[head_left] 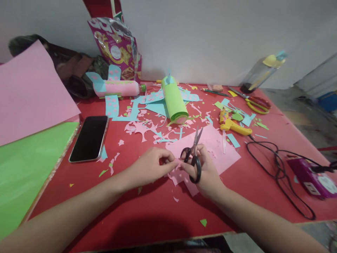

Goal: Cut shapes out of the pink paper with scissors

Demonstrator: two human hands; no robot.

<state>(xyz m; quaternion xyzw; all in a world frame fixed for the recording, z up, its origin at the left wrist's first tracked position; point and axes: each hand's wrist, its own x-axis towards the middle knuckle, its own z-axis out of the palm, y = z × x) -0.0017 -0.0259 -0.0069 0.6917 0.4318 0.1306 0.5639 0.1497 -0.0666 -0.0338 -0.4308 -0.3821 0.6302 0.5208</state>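
Observation:
My right hand point(207, 174) holds small scissors point(196, 142) with black handles, their blades pointing away from me and slightly parted. My left hand point(154, 163) is closed in a pinch at a small bit of pink paper point(179, 162), where the fingertips of both hands meet. Fingers cover most of that bit. Beneath the hands lie a cut pink paper piece point(177, 177) and a larger pink sheet point(226, 156). Beyond them rests a green paper-wrapped tube point(173, 100) with blue wings. A pink-wrapped bottle point(121, 88) with blue fins lies to its left.
Pink, blue and green scraps point(142, 129) litter the red table point(126, 218). A phone point(89, 138) and large paper sheets point(34, 91) lie left. Toward the right are a yellow glue gun point(233, 125), its cord, a purple power box point(313, 177), more scissors point(256, 104) and a clear bottle point(259, 73).

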